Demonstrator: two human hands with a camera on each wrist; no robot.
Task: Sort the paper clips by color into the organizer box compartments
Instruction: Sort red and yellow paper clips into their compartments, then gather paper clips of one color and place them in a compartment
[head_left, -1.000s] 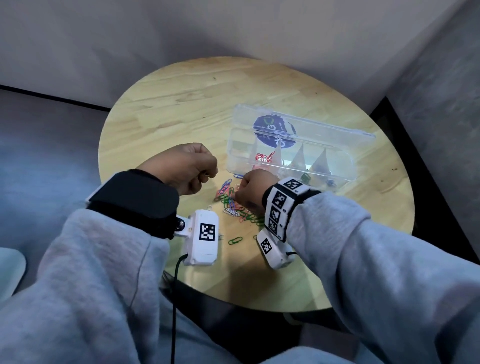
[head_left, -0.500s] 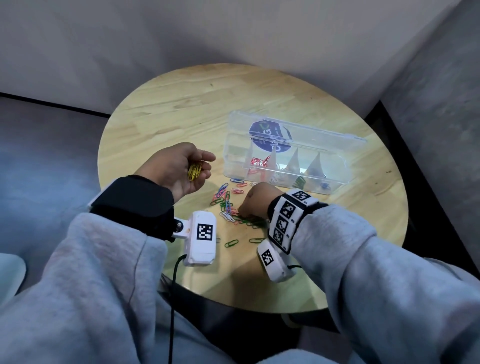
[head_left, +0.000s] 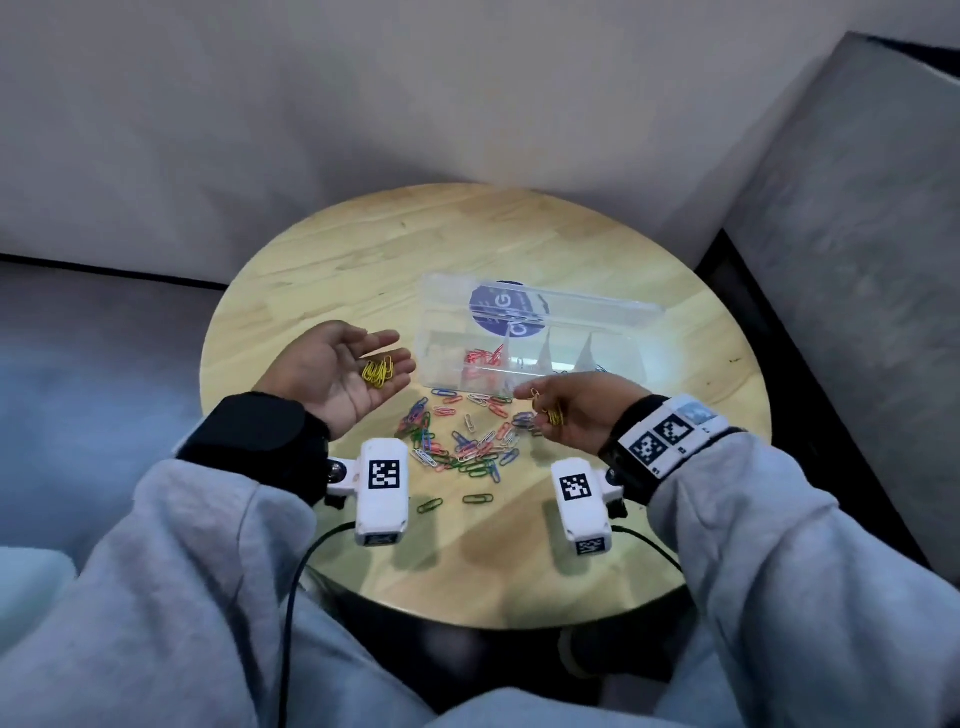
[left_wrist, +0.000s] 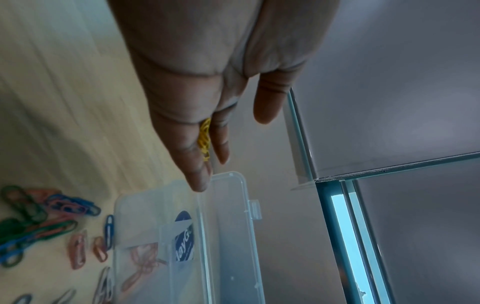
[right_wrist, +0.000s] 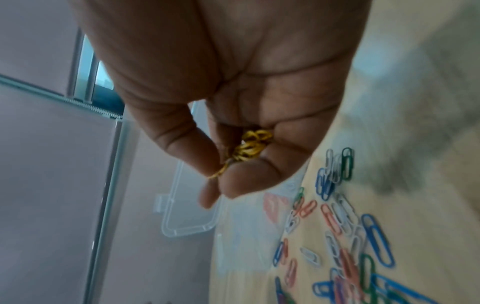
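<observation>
My left hand (head_left: 345, 371) lies palm up with straight fingers, and several yellow clips (head_left: 378, 372) rest on them, left of the clear organizer box (head_left: 524, 340). In the left wrist view the yellow clips (left_wrist: 204, 138) sit between the fingers (left_wrist: 197, 168). My right hand (head_left: 576, 410) is turned palm up in front of the box, its curled fingers gripping a bunch of yellow clips (head_left: 551, 410); the right wrist view shows thumb and fingers pinching the bunch (right_wrist: 249, 150). A mixed pile of clips (head_left: 462, 436) lies on the table between both hands. Red clips (head_left: 483, 357) sit in one compartment.
The round wooden table (head_left: 363, 260) stands in a corner between grey walls. The box lid (head_left: 566, 306) stands open toward the back. Two green clips (head_left: 457, 501) lie apart near the front edge. White wrist cameras (head_left: 382, 488) hang over the front of the table.
My left hand went from a fist to a flat open palm showing yellow clips. My right hand lifted off the pile, turned palm up and now holds yellow clips.
</observation>
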